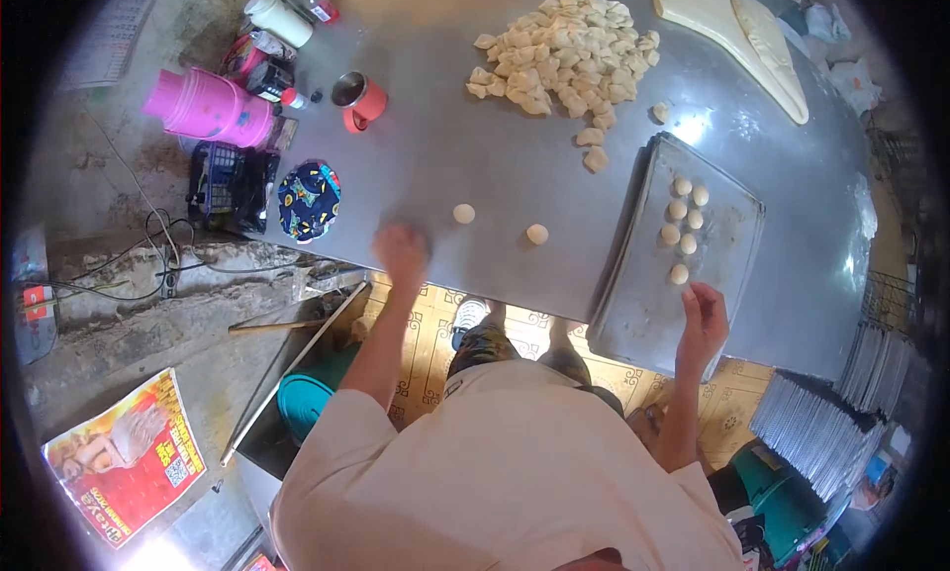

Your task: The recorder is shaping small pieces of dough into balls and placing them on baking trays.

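Note:
My left hand (401,255) is over the near edge of the metal table, smeared by motion; its fingers and anything under them cannot be made out. To its right, two pale round dough balls (464,214) lie apart on the table. At the near right, my right hand (704,324) is over a metal baking tray (633,304), its fingers curled together. The fingertips are just below the nearest dough ball (679,273) on the tray, apart from it or barely touching. Whatever they hold, if anything, is hidden. Several more dough balls (677,209) sit in two rough columns farther up the tray.
A heap of dough pieces (569,56) lies at the far middle, a folded dough sheet (732,37) at the far right. Leftward stand a red mug (368,104), a dark patterned round cloth item (309,201) and a pink container (213,109). Stacked trays (811,432) are at lower right.

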The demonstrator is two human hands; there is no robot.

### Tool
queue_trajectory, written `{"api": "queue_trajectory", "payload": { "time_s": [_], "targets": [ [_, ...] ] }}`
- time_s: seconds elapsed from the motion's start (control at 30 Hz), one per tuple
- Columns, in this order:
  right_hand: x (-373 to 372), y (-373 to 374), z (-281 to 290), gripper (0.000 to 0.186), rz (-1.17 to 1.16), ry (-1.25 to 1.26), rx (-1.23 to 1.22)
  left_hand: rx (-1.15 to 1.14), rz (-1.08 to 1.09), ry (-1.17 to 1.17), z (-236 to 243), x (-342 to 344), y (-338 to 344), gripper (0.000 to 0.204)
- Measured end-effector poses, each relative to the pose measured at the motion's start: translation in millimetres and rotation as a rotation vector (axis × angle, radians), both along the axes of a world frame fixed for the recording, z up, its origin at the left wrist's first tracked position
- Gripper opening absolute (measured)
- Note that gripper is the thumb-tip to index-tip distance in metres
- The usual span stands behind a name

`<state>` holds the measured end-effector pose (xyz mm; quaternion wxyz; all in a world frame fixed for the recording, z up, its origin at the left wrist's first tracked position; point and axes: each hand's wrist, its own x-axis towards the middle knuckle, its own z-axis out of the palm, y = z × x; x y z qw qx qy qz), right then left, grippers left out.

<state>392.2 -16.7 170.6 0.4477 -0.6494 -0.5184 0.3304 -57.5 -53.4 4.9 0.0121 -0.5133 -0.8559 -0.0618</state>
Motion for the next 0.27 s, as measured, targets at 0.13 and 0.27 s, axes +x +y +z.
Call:
{"api": "queue_trajectory", "payload": {
  "time_s": [0.13, 0.27],
  "targets": [
    [-17.8, 5.7, -5.2, 0.013, 0.100, -0.001, 0.010, 0.199, -0.116, -0.026, -21.7, -47.4, 83.8, 0.010],
    [-17.6, 12.6, 11.9, 0.015, 0.141, -0.129, -0.006, 0.300, -0.213, -0.162, -24.6, -96.1, 39.9, 0.024]
  ]
}}
